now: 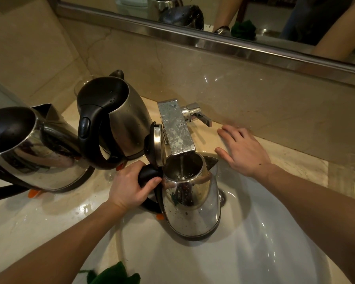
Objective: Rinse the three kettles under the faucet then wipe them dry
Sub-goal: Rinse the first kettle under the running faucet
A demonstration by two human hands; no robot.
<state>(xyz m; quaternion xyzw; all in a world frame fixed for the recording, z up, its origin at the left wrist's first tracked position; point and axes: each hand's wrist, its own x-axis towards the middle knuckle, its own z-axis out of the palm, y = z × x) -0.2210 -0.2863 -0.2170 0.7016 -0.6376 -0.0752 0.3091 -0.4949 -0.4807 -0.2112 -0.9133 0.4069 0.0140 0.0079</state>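
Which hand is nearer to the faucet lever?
Right. The right hand rests on the counter beside the lever; the left hand grips the kettle handle, farther off.

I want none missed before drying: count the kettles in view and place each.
3. The first kettle is under the faucet over the sink, gripped by the left hand; the second kettle stands on the counter beside the faucet; the third kettle stands farthest left.

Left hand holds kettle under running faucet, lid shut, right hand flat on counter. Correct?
The lid is open, not shut, per the head view. Rest holds: left hand holds the kettle under the running faucet, right hand flat on the counter.
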